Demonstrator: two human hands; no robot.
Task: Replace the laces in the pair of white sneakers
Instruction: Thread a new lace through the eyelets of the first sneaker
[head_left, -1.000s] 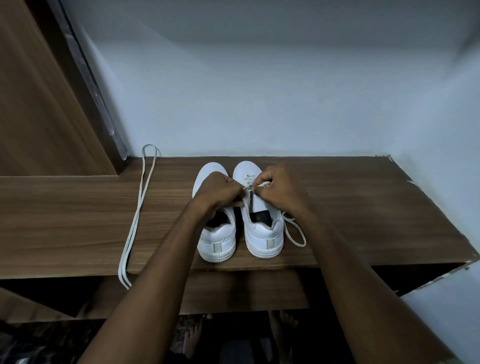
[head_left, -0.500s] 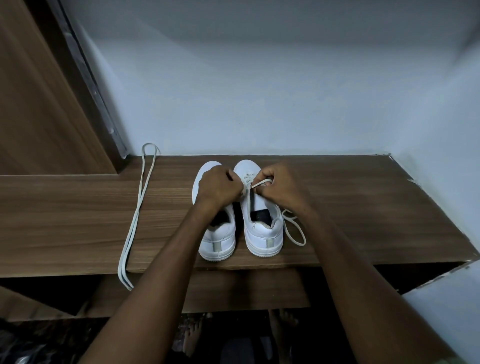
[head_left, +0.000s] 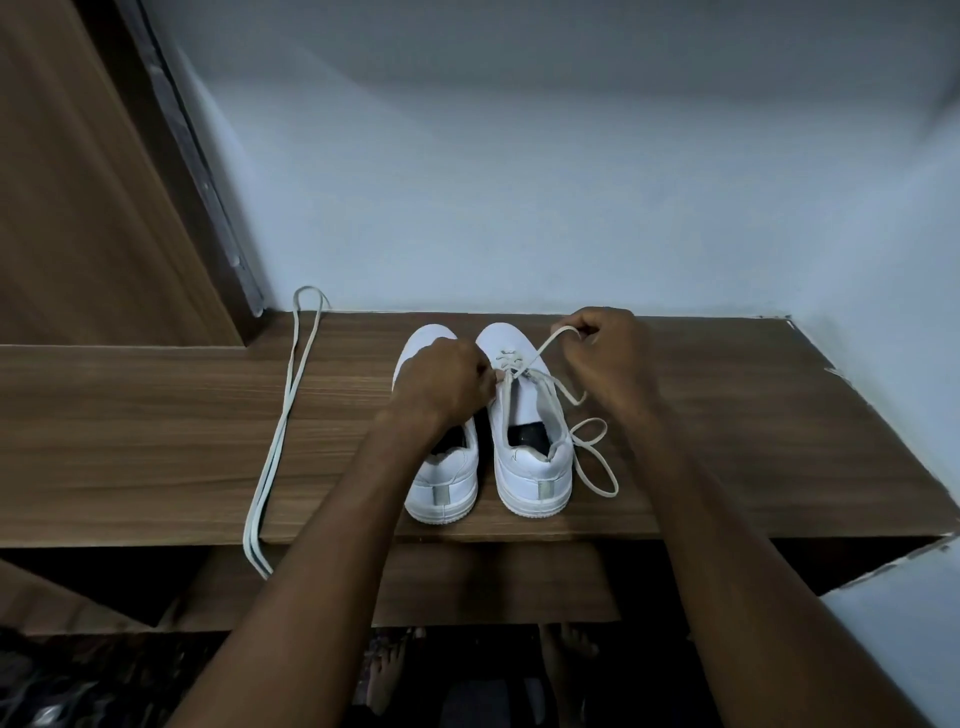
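Note:
Two white sneakers stand side by side on the wooden shelf, heels toward me. The right sneaker has a white lace threaded through its front eyelets, and the slack loops on the shelf beside it. My right hand pinches a stretch of that lace, drawn up and to the right of the toe. My left hand curls against the eyelets at the shoe's left edge, covering the front of the left sneaker. A loose white lace lies folded double at the shelf's left.
A pale wall rises right behind the shelf and along its right side. A wooden panel with a metal strip stands at the left. Below the shelf's front edge there is a lower board and bare feet on the floor.
My right hand has moved up and right from the shoe's tongue, pulling a length of lace out taut. My left hand stays at the eyelets. The loose lace has not moved.

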